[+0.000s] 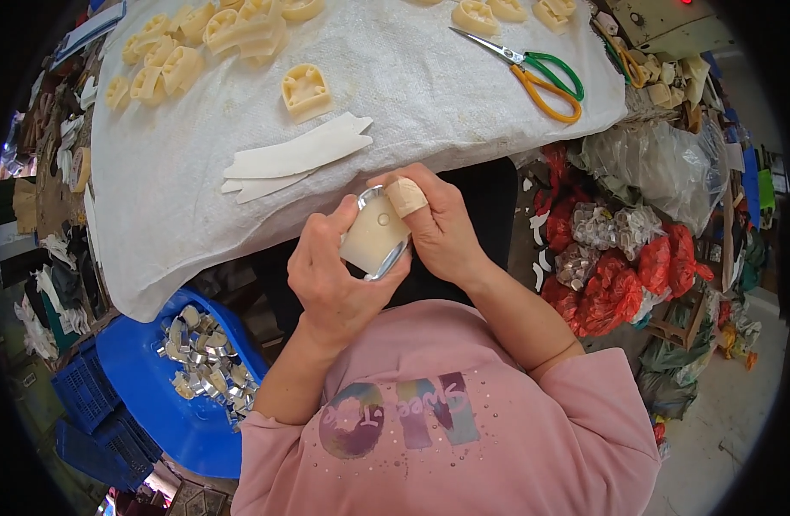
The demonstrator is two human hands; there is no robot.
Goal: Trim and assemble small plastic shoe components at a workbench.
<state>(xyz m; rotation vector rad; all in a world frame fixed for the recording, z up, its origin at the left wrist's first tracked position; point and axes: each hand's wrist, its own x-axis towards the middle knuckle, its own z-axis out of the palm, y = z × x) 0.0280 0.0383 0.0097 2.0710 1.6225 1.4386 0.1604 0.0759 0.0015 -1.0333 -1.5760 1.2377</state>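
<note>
Between my two hands, just past the near table edge, is a cream plastic piece with shiny silver bands along its curved sides. My left hand grips it from the left, fingers at its upper corner and thumb side by the lower silver band. On the other side my right hand holds its upper right edge, and a tan wrap covers the thumb. What lies under the piece is hidden. Beyond my hands, white curved strips lie overlapped on the cloth. A single cream molded part sits behind them.
White cloth covers the table. More cream parts are heaped far left. Scissors with green and orange handles lie to the right. A blue tub at lower left holds silver-edged pieces. Red plastic bags crowd the right.
</note>
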